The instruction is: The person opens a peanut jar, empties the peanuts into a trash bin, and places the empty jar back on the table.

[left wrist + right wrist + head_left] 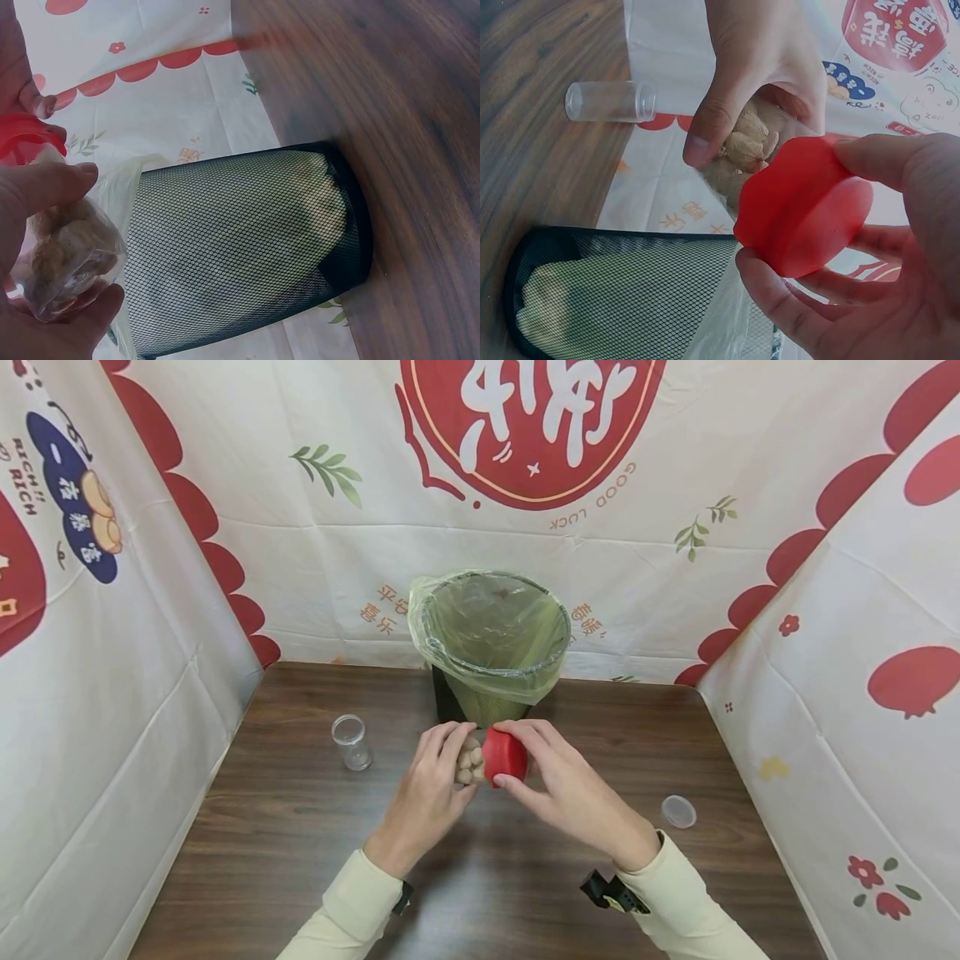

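Observation:
Between the hands, a clear jar [468,762] of pale brown lumpy pieces lies on its side in the air, its red lid [506,756] towards the right. My left hand [429,785] grips the jar's body, thumb and fingers on opposite sides, as the left wrist view shows with the jar [71,255] close up. My right hand [558,781] holds the red lid [802,210] by its rim with thumb and fingertips. The lid sits at the jar's mouth; whether it is screwed tight I cannot tell.
Just beyond the hands stands a black mesh bin [240,247] with a yellowish bag liner [487,677] over its rim. An uncapped clear jar [352,743] stands at left on the wooden table [300,860]. A clear round lid [678,811] lies at right. Printed cloth surrounds the table's back and sides.

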